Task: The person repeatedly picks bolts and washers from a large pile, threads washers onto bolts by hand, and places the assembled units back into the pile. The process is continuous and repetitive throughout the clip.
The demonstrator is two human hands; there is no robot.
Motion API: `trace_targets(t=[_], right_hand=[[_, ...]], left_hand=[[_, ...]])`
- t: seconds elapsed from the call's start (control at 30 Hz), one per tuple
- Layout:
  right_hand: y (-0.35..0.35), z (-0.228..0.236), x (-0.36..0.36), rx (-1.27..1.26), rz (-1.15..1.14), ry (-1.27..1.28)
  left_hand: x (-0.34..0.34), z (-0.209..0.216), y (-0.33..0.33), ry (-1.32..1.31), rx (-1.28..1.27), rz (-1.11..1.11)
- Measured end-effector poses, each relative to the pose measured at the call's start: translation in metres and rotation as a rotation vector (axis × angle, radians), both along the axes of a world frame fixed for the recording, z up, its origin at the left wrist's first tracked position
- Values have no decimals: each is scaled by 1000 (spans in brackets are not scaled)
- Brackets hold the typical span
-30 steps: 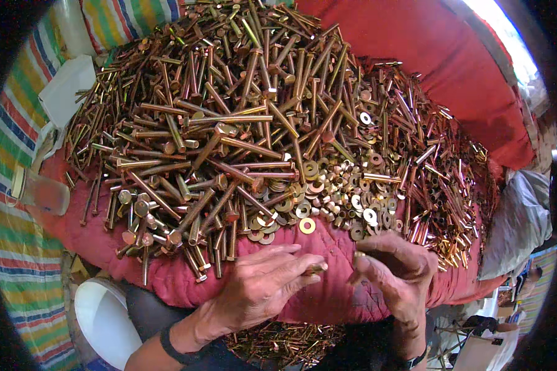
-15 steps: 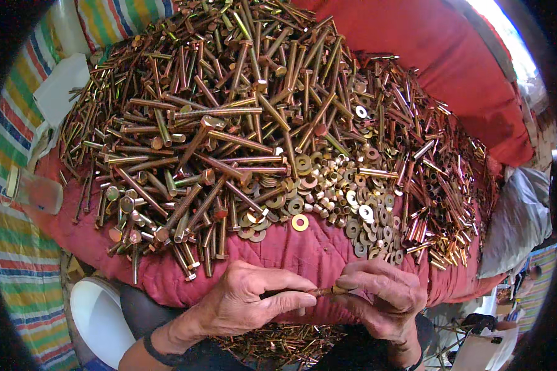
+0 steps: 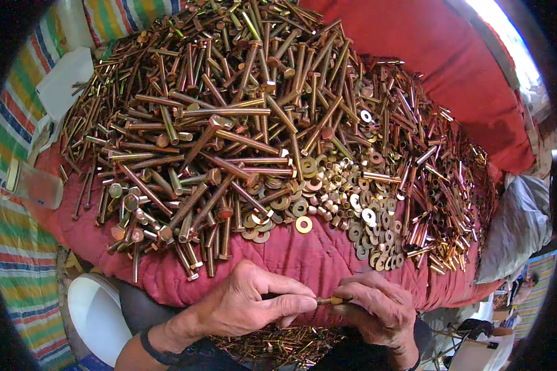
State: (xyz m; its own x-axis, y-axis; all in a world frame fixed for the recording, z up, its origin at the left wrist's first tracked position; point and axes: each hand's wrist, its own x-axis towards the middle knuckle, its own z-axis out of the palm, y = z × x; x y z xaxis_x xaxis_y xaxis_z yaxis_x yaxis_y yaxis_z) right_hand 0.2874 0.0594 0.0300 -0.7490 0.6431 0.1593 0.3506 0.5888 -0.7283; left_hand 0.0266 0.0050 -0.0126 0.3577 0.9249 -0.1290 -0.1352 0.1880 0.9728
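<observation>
In front of the heap, my left hand [image 3: 244, 303] pinches a threaded bolt [image 3: 323, 301] between thumb and forefinger; most of its shank is hidden in the palm. My right hand [image 3: 377, 309] has its fingers closed around the bolt's other end, where a small yellowish metal piece [image 3: 336, 300] shows at the fingertips. I cannot make out exactly what kind of piece that is. Just beyond the hands, loose flat washers [image 3: 303, 224] and small cone-shaped nuts [image 3: 334, 182] lie on a red quilted cloth [image 3: 278, 253].
Large hex bolts [image 3: 223, 133] are piled left and centre, with thin metal sleeves [image 3: 439, 179] to the right. A clear jar [image 3: 36, 185] lies at the left edge, above a white basin [image 3: 96, 315]. More metal parts [image 3: 278, 346] lie below my hands. A grey plastic bag [image 3: 517, 226] is at right.
My right hand has dropped slightly, its fingers drawn closer around the bolt's end. The left hand keeps its pinch. The whole view has shifted a little.
</observation>
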Motion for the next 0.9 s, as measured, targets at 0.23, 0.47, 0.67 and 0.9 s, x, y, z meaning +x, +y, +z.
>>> trace_targets(t=[0.23,0.47,0.67,0.9], right_hand=[[-2,0,0,-53,-42,-4],[-11,-1,-3,94,-76,66],[-9,4,-7,129,-60,55],[-8,2,-11,41,-144,-24]], left_hand=[[10,0,0,166,396,173],[-1,3,2,-200,-279,-74],[-6,6,6,-267,-441,-165],[2,-2,5,-99,-119,-61]])
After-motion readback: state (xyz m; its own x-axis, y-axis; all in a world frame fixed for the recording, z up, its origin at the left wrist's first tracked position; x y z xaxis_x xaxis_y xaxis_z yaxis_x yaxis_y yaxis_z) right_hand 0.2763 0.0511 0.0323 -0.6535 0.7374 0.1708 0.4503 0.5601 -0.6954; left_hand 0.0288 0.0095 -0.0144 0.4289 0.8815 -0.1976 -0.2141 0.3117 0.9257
